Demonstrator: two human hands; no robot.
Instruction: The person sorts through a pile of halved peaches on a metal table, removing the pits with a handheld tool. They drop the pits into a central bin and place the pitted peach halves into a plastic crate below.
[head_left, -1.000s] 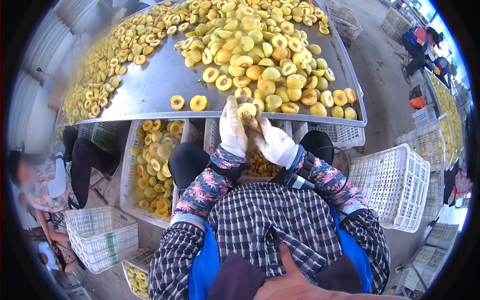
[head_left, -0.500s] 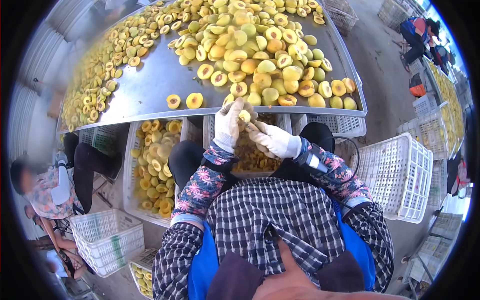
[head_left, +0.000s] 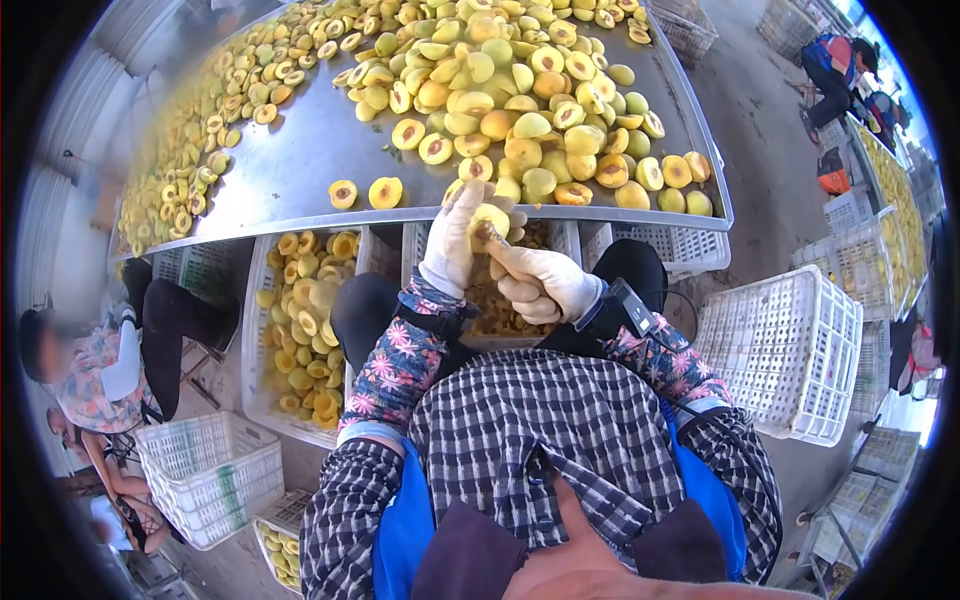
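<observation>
Just past the table's near edge, my gloved left hand (head_left: 455, 240) is closed around a yellow peach half (head_left: 488, 219), its cut face turned up toward me. My gloved right hand (head_left: 545, 283) grips a small pitting tool, mostly hidden in the fist. The tool's tip touches the brown stone area in the middle of the cut face. Under both hands stands a crate with brown stones and scraps (head_left: 503, 318). A heap of peach halves (head_left: 520, 125) lies on the metal table (head_left: 300, 180) in front of me, with two loose halves near its edge.
A crate of hollowed peach halves (head_left: 305, 345) stands by my left knee. White plastic crates stand at the right (head_left: 775, 350) and lower left (head_left: 210, 480). A seated person (head_left: 95, 370) is at the left; another person (head_left: 835, 75) bends over at the far right.
The peach half in my left hand has turned so its cut face shows. My right hand has brought the tool tip onto the fruit's centre.
</observation>
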